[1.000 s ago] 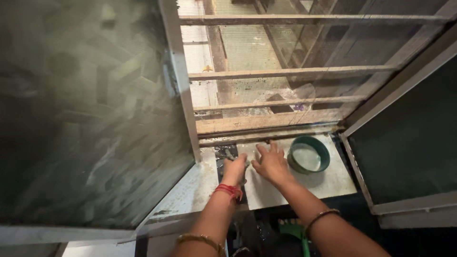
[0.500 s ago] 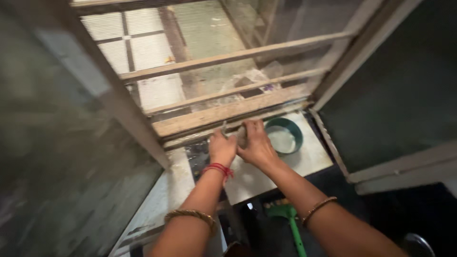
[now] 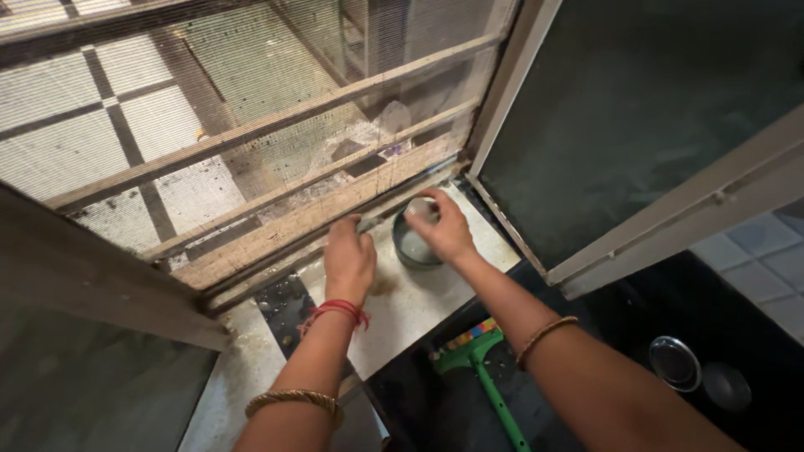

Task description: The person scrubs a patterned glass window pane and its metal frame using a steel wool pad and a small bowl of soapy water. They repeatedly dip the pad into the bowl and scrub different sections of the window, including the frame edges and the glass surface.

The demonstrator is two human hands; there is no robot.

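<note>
My right hand (image 3: 444,230) is closed on a small pale wad (image 3: 421,208), maybe a cloth, held over a green bowl (image 3: 409,249) with cloudy liquid in it. The bowl stands on the white stone sill (image 3: 410,305), close to the wooden frame of the mesh window (image 3: 276,222). My left hand (image 3: 349,258) rests knuckles-up on the sill just left of the bowl, fingertips against the bottom wooden rail. Its fingers are curled, and what they hold, if anything, is hidden. A red thread and a bangle circle the left arm, and a bangle the right.
An open window pane (image 3: 636,117) with a pale frame swings inward on the right. Below the sill lie a green brush (image 3: 473,356) with coloured bristles and a dark counter with a steel drain (image 3: 674,362). A dark wet patch (image 3: 283,305) marks the sill on the left.
The view has swung left and down. Both hands moved apart: the right hand carried the pale wad over the green bowl, while the left hand stayed by the wooden rail.
</note>
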